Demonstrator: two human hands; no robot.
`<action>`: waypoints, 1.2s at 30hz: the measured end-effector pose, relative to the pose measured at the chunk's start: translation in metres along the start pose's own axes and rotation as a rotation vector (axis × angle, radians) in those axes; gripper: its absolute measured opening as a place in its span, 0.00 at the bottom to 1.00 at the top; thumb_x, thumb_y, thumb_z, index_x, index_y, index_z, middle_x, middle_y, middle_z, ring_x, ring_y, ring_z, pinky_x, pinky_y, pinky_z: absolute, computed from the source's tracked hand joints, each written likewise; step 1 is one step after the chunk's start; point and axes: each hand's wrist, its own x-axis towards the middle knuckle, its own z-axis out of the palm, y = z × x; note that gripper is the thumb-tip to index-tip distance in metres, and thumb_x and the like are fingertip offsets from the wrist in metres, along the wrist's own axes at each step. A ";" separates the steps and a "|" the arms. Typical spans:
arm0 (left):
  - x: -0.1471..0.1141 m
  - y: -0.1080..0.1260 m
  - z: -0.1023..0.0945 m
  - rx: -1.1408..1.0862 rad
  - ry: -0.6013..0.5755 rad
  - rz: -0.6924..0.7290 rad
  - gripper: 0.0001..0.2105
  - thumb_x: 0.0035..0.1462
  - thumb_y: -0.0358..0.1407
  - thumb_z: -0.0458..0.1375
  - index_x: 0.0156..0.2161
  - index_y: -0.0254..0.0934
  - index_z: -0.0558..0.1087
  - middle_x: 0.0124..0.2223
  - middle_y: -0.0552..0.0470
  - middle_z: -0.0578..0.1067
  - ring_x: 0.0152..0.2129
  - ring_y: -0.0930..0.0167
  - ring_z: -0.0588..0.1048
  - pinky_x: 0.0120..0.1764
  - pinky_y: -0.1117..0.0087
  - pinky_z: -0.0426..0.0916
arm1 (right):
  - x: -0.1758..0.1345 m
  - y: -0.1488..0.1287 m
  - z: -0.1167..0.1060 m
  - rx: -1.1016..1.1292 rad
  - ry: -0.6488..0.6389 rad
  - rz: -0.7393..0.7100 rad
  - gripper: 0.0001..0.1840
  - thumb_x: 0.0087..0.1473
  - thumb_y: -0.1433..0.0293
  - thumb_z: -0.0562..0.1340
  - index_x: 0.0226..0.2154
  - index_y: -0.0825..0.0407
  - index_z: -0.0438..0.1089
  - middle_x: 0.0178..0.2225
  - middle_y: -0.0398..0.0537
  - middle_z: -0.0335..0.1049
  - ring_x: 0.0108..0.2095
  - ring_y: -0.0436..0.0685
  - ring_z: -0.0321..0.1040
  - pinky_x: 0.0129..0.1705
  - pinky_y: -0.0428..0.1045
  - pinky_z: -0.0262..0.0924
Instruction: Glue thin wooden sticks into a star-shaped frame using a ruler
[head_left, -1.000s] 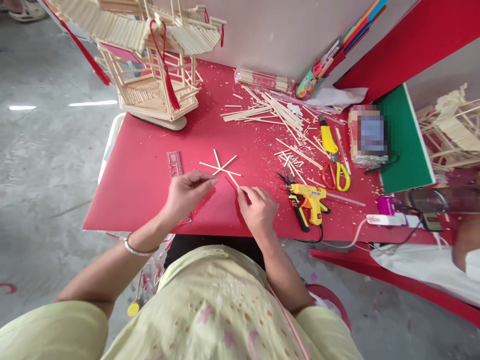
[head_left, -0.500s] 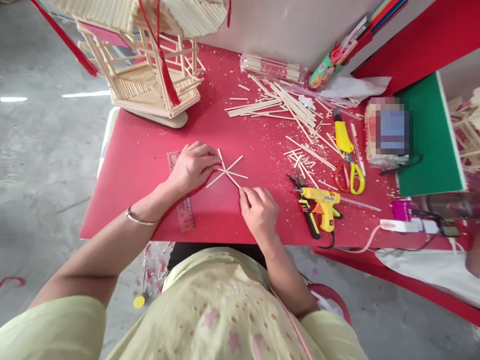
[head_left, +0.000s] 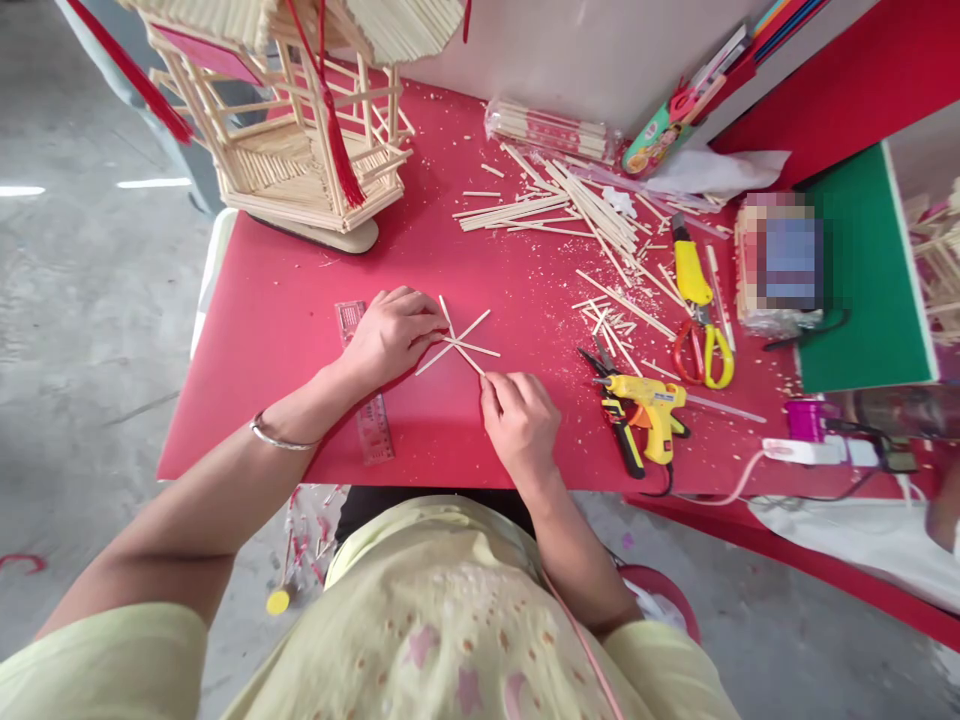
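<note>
Thin wooden sticks crossed at one middle point form a star (head_left: 455,342) over the red table. My left hand (head_left: 395,332) is closed on the star's left side, fingertips pinching the end of a stick. At the lower right, my right hand (head_left: 519,420) pinches the tip of another stick between thumb and forefinger. A clear ruler (head_left: 374,428) lies on the table, partly hidden beneath my left hand and wrist.
A stick-built pavilion model (head_left: 300,160) with red tassels stands at the back left. Loose sticks (head_left: 592,215) are heaped at the back. To the right lie a yellow glue gun (head_left: 651,402), pliers (head_left: 624,438), scissors (head_left: 705,350) and a yellow cutter (head_left: 691,270).
Both hands keep their hold on the star of sticks, almost still. The whole view has shifted very slightly.
</note>
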 end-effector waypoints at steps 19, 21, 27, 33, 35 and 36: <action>0.000 0.003 -0.001 -0.013 -0.032 0.027 0.18 0.71 0.33 0.52 0.44 0.42 0.86 0.45 0.43 0.83 0.43 0.61 0.75 0.43 0.59 0.64 | 0.001 -0.002 0.003 -0.020 -0.008 0.021 0.10 0.73 0.67 0.61 0.44 0.49 0.80 0.37 0.50 0.78 0.42 0.58 0.74 0.44 0.51 0.64; 0.000 0.003 -0.002 -0.009 -0.038 0.031 0.18 0.70 0.31 0.51 0.44 0.42 0.86 0.45 0.43 0.82 0.42 0.61 0.75 0.43 0.59 0.64 | 0.001 -0.002 0.003 -0.029 -0.001 0.020 0.11 0.73 0.67 0.61 0.44 0.49 0.80 0.37 0.50 0.78 0.41 0.57 0.73 0.44 0.51 0.64; 0.001 0.003 -0.002 0.012 -0.035 0.048 0.18 0.68 0.29 0.52 0.43 0.43 0.86 0.44 0.45 0.82 0.42 0.62 0.74 0.42 0.59 0.64 | 0.001 -0.003 0.004 -0.013 -0.014 0.055 0.12 0.73 0.67 0.61 0.44 0.48 0.81 0.37 0.50 0.77 0.41 0.57 0.72 0.42 0.51 0.63; 0.000 0.002 -0.002 0.025 -0.045 0.052 0.18 0.67 0.27 0.52 0.43 0.43 0.86 0.45 0.45 0.82 0.42 0.62 0.74 0.43 0.59 0.64 | 0.001 -0.002 0.006 -0.004 -0.007 0.058 0.12 0.73 0.66 0.61 0.45 0.49 0.81 0.37 0.51 0.77 0.41 0.57 0.72 0.42 0.51 0.63; 0.000 0.002 -0.002 0.016 -0.046 0.047 0.17 0.67 0.29 0.53 0.43 0.43 0.86 0.45 0.44 0.82 0.42 0.61 0.74 0.43 0.59 0.64 | 0.000 -0.002 0.007 -0.002 -0.015 0.061 0.12 0.73 0.66 0.61 0.46 0.48 0.81 0.38 0.51 0.77 0.42 0.58 0.72 0.43 0.51 0.63; 0.000 0.002 -0.002 0.011 -0.044 0.045 0.17 0.68 0.29 0.53 0.42 0.43 0.86 0.45 0.44 0.82 0.42 0.61 0.74 0.43 0.58 0.64 | 0.000 -0.001 0.007 0.007 -0.023 0.067 0.11 0.73 0.67 0.61 0.46 0.48 0.81 0.38 0.51 0.77 0.42 0.58 0.72 0.44 0.51 0.63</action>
